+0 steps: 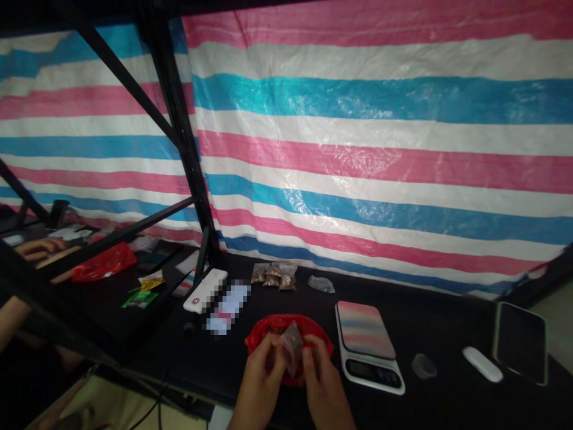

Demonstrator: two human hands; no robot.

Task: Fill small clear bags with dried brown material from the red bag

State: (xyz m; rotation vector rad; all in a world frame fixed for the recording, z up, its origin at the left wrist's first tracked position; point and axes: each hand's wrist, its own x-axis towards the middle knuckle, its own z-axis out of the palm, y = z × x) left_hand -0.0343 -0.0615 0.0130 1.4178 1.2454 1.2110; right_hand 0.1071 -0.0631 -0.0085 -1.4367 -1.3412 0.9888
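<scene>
Left hand (264, 363) and right hand (320, 365) both pinched on small clear bag (293, 345), over red bag (258, 329), left of scale (366, 329). Keep it centred there, edges gripped evenly, so spills stay contained.

Behind the black desk (439, 322) hangs a glossy pink, white and blue striped tarpaulin (380, 137); at its left end rises a black metal post (176, 113); below is pale floor (120, 394).

The clear bag (292, 344), small and creased, is held up over the red bag (308, 324), which lies crumpled, its mouth open, near the table's (179, 352) front edge.
</scene>
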